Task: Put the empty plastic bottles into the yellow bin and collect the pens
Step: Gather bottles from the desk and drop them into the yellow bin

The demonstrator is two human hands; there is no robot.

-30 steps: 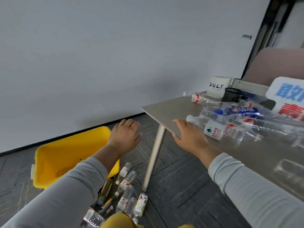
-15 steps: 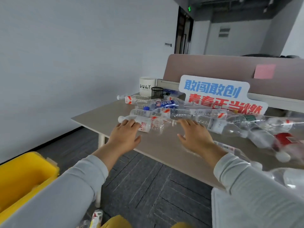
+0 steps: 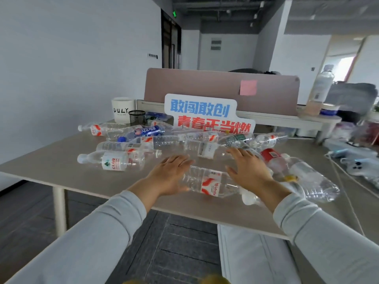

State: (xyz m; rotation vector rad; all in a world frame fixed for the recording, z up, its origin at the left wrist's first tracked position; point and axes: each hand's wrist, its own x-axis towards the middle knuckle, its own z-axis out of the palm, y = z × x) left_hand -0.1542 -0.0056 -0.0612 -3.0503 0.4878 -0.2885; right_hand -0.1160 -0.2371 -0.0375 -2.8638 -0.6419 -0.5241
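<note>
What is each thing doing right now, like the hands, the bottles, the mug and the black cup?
near bottle: lying on its side, looks empty.
left hand: open, fingers straight, at the bottle's base end.
right hand: open, at its cap end.
green-triangle bottle: lying down, cap on.
white mug: upright.
black mesh cup: upright, contents not visible.
pink note: stuck on the divider.

A pale grey-brown laminate desk [image 3: 51, 160] stands on a white leg over dark grey carpet tiles [image 3: 184, 253]. At its back edge sits a white ceramic mug printed "DULY" [image 3: 123, 109], and right of the mug a white cut-out sign with blue and red Chinese characters [image 3: 205, 115]. Behind them is a dusty-pink partition screen [image 3: 194, 83], with a pink square sticky note [image 3: 248, 87] stuck on it. A thin white cable [image 3: 346, 193] trails across the desk's right side.
</note>
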